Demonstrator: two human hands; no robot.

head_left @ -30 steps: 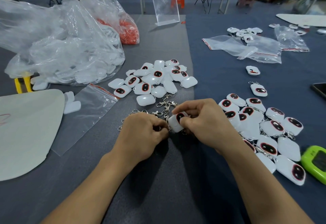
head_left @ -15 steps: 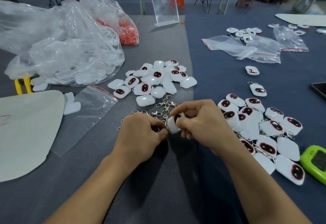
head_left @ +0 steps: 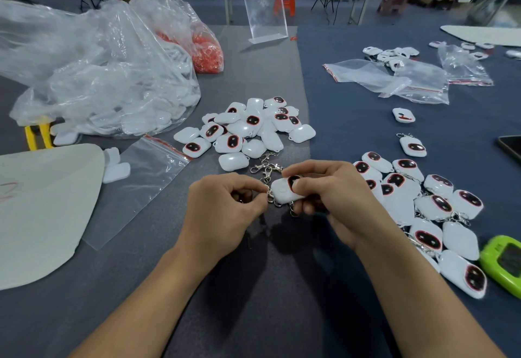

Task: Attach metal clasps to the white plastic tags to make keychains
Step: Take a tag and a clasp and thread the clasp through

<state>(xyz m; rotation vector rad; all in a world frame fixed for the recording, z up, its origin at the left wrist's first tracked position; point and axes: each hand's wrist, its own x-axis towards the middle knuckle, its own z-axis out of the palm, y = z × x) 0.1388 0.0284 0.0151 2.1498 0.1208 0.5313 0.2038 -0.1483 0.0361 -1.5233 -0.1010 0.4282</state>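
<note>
Your right hand is pinching a white tag just above the desk, with its long side pointing left toward your other hand. Your left hand is pinching a metal clasp right at the tag's left end, touching it.

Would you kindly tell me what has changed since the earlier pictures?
The right hand has turned the white tag so more of its face shows. The left hand still pinches a clasp at its edge. The loose tags and finished keychains stayed put.
</note>
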